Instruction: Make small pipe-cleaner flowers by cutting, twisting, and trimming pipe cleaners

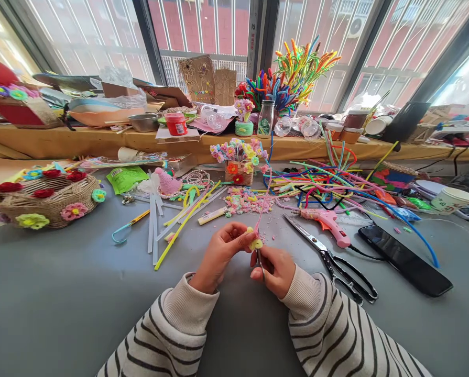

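Between the thumb and fingers of my left hand [221, 252] is a small yellow pipe-cleaner flower [255, 243]. A long pink pipe cleaner [264, 203] rises from the flower, curving up toward the flower basket behind. My right hand [279, 268] is closed around small metal scissors [261, 266], whose upper part reaches the flower and the base of the pink strand. How far the blades are apart is hidden by the flower and fingers. Both hands are close together above the grey tabletop [100, 303].
Large scissors [324, 250], a pink glue gun [328, 222] and a black phone [405, 256] lie to the right. Behind are clippings [246, 201], a small flower basket [238, 175] and piled pipe cleaners [316, 183]. Glue sticks [153, 225] and a woven basket [53, 201] are left.
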Tool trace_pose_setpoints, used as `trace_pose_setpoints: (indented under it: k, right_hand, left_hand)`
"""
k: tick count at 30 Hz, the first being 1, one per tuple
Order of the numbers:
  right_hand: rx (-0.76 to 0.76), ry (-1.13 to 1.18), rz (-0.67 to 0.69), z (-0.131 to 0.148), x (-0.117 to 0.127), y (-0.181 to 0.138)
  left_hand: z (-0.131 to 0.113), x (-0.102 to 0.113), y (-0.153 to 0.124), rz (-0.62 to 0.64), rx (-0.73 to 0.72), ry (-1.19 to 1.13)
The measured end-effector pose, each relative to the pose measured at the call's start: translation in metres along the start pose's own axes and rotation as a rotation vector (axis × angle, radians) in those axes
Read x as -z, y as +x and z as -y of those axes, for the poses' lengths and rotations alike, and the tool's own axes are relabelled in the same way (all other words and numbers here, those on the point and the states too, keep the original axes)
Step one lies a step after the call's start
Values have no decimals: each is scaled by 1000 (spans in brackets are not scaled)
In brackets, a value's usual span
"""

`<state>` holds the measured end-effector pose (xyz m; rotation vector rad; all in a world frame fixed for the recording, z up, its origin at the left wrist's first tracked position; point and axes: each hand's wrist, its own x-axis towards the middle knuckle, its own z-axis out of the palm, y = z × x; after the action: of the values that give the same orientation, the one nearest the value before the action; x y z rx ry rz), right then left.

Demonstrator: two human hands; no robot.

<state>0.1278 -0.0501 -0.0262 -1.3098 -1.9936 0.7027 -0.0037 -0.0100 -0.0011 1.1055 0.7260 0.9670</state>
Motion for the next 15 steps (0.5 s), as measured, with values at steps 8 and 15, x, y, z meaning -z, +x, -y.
trace_pose_setpoints:
  k: [8, 15]
  right_hand:
    - [-2, -15, -64, -5, -2, 1]
    - [-15, 14, -167, -6, -3, 2]
  left_hand:
    - [0, 1, 0, 56, 14, -12]
    - [-2, 0, 2, 34, 27, -80]
